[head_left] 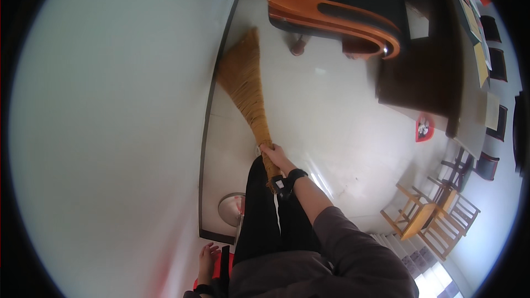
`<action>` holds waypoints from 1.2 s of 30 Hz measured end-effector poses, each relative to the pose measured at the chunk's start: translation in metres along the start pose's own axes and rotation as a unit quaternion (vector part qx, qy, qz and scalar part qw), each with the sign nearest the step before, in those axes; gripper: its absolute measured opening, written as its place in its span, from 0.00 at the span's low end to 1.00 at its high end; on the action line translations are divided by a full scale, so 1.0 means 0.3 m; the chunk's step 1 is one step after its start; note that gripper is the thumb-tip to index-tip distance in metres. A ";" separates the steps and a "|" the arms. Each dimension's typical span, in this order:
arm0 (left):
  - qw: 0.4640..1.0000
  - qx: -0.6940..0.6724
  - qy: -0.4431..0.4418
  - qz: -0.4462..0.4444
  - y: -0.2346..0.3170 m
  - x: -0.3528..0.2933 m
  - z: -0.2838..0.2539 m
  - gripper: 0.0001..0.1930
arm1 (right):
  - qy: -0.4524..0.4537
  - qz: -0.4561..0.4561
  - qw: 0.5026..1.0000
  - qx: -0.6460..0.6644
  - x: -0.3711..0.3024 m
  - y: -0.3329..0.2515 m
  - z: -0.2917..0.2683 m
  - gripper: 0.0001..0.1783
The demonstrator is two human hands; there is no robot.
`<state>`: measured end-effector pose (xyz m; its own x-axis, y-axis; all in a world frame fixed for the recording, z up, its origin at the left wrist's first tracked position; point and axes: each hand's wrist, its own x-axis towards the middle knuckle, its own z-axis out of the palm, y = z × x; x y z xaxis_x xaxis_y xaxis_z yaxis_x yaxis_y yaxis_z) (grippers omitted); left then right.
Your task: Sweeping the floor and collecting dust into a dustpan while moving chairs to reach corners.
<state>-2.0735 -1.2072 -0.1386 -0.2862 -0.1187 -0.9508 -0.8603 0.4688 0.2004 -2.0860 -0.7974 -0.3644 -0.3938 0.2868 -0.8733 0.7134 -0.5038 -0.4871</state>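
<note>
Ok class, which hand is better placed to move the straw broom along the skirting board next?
Probably the right hand: it grips the straw broom, which fans out beside the skirting board. The left hand is apart from the broom.

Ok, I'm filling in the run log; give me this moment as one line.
right hand: grips broom | left hand: nothing visibly held | bristles: beside dark baseboard
</note>
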 end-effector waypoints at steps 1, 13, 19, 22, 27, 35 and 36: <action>1.000 0.011 -0.002 0.015 -0.013 -0.005 0.014 0.23 | 0.006 -0.020 0.998 -0.055 -0.024 0.051 -0.015 0.32; 0.992 -0.045 0.094 0.070 -0.370 -0.056 0.028 0.15 | 0.093 0.059 0.929 -0.353 -0.483 0.414 -0.677 0.33; 0.983 -0.046 0.112 0.135 -0.440 -0.003 0.080 0.14 | 0.184 0.121 0.887 -0.407 -0.882 0.727 -1.046 0.33; 0.988 0.000 0.109 0.112 -0.416 -0.044 0.149 0.14 | 0.201 0.112 0.881 -0.414 -1.033 0.790 -1.154 0.28; 0.989 0.021 0.079 0.123 -0.435 -0.048 0.156 0.14 | 0.156 0.067 0.897 -0.408 -1.172 0.648 -1.121 0.29; 0.986 0.007 0.080 0.146 -0.442 -0.084 0.056 0.13 | 0.056 -0.086 0.937 -0.334 -0.705 0.543 -0.592 0.31; 0.984 -0.010 0.082 0.159 -0.447 -0.105 0.025 0.13 | 0.040 -0.096 0.937 -0.334 -0.661 0.467 -0.502 0.31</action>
<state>-1.9458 -1.2597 -0.1373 -0.6058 -0.1094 -0.7881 -0.7237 0.4873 0.4886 -1.8206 -0.8021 -0.2584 -0.5262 0.3935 -0.7539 0.8481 0.1775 -0.4993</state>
